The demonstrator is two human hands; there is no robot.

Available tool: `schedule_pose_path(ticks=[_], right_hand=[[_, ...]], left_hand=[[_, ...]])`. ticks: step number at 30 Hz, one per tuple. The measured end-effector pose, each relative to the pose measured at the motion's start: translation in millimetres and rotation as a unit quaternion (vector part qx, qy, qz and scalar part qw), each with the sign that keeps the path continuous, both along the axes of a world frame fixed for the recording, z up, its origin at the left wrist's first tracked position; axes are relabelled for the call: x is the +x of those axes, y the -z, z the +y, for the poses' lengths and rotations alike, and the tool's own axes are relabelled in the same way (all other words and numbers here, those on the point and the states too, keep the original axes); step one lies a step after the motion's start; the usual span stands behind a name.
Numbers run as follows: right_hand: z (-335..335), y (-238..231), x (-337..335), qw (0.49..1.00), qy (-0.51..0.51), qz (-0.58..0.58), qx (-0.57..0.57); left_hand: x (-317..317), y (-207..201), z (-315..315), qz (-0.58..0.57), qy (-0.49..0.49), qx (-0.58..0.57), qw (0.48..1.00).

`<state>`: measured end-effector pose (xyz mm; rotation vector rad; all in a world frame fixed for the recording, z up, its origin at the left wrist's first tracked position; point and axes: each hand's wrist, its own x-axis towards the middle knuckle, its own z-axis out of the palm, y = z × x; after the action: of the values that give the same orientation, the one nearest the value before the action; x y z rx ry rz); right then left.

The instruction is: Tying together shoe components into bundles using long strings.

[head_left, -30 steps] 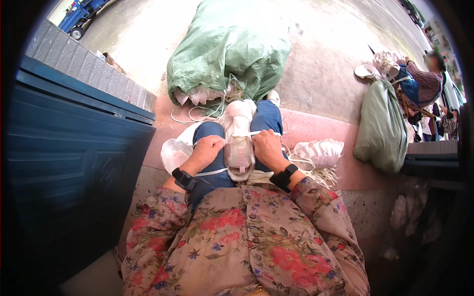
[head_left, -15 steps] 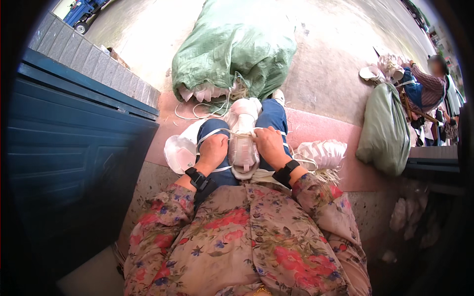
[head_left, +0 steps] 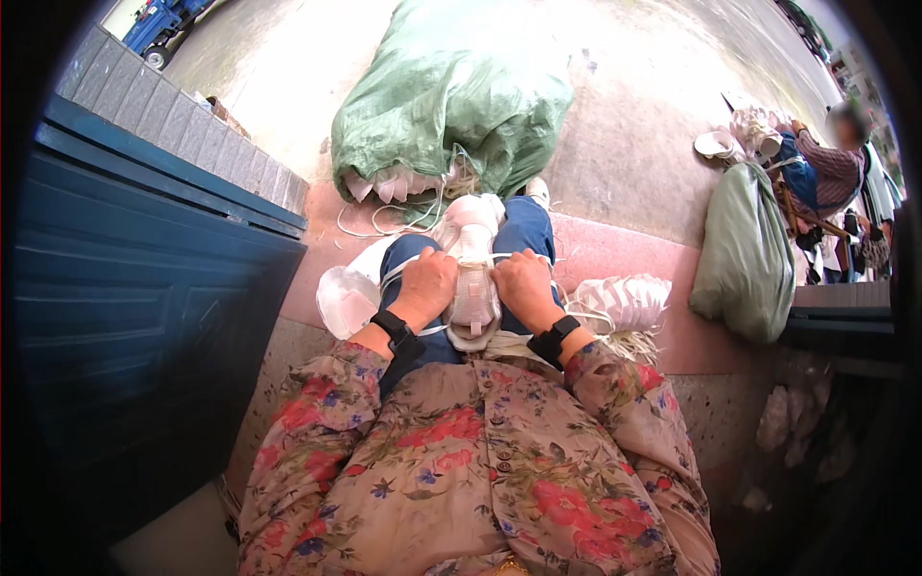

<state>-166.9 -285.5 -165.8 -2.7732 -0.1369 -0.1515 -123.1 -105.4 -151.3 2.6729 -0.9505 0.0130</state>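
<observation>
A white sneaker upper point(head_left: 472, 302) lies lengthwise between my knees. My left hand point(head_left: 428, 286) is closed on a white shoelace point(head_left: 502, 255) at the left edge of the upper's opening. On the other side my right hand point(head_left: 524, 286) is closed on the lace too, its knuckles upward. Loose lace trails over both blue trouser legs. What the fingertips pinch is partly hidden under the hands.
Stacked white uppers point(head_left: 629, 301) lie right of my legs, with more pale uppers point(head_left: 346, 300) at the left. Ahead is a big green woven sack point(head_left: 451, 115) spilling uppers. A blue door point(head_left: 144, 317) stands left; a fuller sack point(head_left: 744, 254) and a seated person point(head_left: 831, 168) are right.
My left hand has moved right and slightly up, closer to the upper. The right hand has barely shifted. Less lace shows stretched across the upper between the hands.
</observation>
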Motion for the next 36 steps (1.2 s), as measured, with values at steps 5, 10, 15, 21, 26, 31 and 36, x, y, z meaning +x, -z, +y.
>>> schedule_pose_path(ticks=[5,10,15,21,26,31,36], right_hand=[[5.2,-13.2,-11.0,0.998,-0.032,0.038,-0.028],[0.1,-8.6,-8.1,0.996,-0.038,0.081,0.022],[-6.6,-2.5,-5.0,0.990,-0.048,0.106,0.075],[-6.0,-1.0,-10.2,0.987,-0.037,0.070,0.137],[0.9,5.7,-9.1,0.973,-0.030,0.020,0.226],[4.9,-11.0,-8.6,0.986,-0.157,-0.011,-0.046],[4.9,-28.4,5.4,0.962,-0.206,-0.022,-0.176]], left_hand=[[-16.1,-8.7,-4.7,-0.066,-0.082,-0.009,0.994],[-31.6,-7.8,-6.8,-0.045,-0.098,0.039,0.993],[-22.8,6.5,3.6,0.053,-0.087,-0.016,0.995],[-8.6,-11.7,-6.5,0.032,-0.095,-0.147,0.984],[18.4,-1.4,-33.4,0.116,-0.023,-0.037,0.992],[29.5,6.2,-26.1,0.253,-0.071,-0.177,0.948],[37.0,-10.4,-26.6,0.459,-0.134,-0.345,0.808]])
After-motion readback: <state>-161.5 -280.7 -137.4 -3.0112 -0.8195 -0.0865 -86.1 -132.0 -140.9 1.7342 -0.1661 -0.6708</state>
